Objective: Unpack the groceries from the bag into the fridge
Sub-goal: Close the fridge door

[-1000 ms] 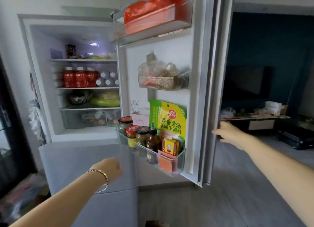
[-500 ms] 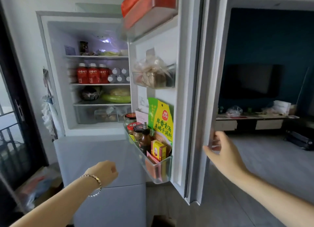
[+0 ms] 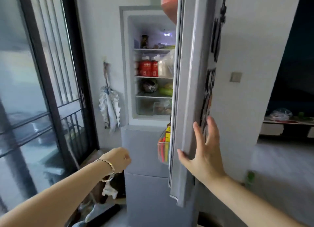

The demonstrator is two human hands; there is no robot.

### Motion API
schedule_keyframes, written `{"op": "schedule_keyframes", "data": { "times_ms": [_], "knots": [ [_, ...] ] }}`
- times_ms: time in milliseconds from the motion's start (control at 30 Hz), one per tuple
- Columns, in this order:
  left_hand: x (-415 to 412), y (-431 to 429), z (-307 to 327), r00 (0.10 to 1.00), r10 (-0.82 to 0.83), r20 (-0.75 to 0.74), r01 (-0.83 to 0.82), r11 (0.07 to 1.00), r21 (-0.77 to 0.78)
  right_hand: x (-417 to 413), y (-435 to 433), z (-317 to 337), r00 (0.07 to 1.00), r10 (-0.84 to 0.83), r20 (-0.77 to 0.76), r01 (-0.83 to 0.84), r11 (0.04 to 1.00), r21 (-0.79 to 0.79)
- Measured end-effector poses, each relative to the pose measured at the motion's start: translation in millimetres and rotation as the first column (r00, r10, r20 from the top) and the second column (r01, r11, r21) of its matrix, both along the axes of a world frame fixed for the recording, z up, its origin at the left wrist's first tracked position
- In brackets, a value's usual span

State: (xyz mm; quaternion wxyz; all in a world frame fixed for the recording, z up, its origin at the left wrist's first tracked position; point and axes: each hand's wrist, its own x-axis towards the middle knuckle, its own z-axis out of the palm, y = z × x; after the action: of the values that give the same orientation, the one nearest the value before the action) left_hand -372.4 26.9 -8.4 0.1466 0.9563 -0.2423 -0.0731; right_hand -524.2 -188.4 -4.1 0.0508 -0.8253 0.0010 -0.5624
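The fridge (image 3: 147, 148) stands ahead, its upper compartment lit and stocked with red bottles (image 3: 147, 68) and produce. The upper door (image 3: 188, 90) is swung partway across the opening, seen nearly edge-on. My right hand (image 3: 203, 152) lies flat on the door's outer face near its lower edge, fingers straight and spread. My left hand (image 3: 119, 158), with a bracelet at the wrist, hovers loosely curled in front of the lower drawers and holds nothing. The door's bottom bin (image 3: 164, 150) with packets peeks out behind the door edge. No grocery bag is clearly visible.
A dark-framed glass sliding door (image 3: 42, 90) fills the left. A cloth (image 3: 110, 106) hangs on the wall beside the fridge. Clutter lies on the floor at lower left (image 3: 102, 201). A white wall with a switch (image 3: 235, 77) is right, and a low table (image 3: 288, 123) beyond.
The fridge door has swung further toward shut, hiding most of its shelves. My right hand moved from the door's edge onto its outer face. The left hand stayed low.
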Motion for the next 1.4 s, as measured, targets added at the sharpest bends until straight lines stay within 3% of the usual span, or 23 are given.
{"op": "schedule_keyframes", "data": {
  "times_ms": [267, 567, 800, 1000, 1267, 1400],
  "knots": [
    [83, 83, -2, 0.993, 0.11, -0.048, -0.115, 0.987, -0.112, 170, 80, -3, 0.998, 0.021, -0.055, -0.031, 0.981, -0.192],
    [218, 108, 1, 0.975, 0.224, -0.016, -0.224, 0.969, -0.109, 355, 108, -12, 0.999, -0.006, 0.039, 0.013, 0.979, -0.201],
    [337, 99, 11, 0.963, 0.267, -0.032, -0.269, 0.946, -0.181, 474, 95, -10, 0.995, -0.095, 0.011, 0.095, 0.974, -0.208],
    [413, 94, 9, 0.979, 0.195, -0.057, -0.201, 0.97, -0.138, 551, 72, -12, 0.97, -0.243, 0.015, 0.24, 0.946, -0.219],
    [478, 98, 13, 0.996, 0.043, -0.074, -0.052, 0.991, -0.122, 597, 69, -9, 0.868, -0.496, -0.007, 0.485, 0.851, -0.199],
    [490, 101, 3, 0.995, -0.014, -0.103, 0.004, 0.995, -0.104, 592, 79, -7, 0.842, -0.526, -0.119, 0.502, 0.845, -0.186]
  ]
}}
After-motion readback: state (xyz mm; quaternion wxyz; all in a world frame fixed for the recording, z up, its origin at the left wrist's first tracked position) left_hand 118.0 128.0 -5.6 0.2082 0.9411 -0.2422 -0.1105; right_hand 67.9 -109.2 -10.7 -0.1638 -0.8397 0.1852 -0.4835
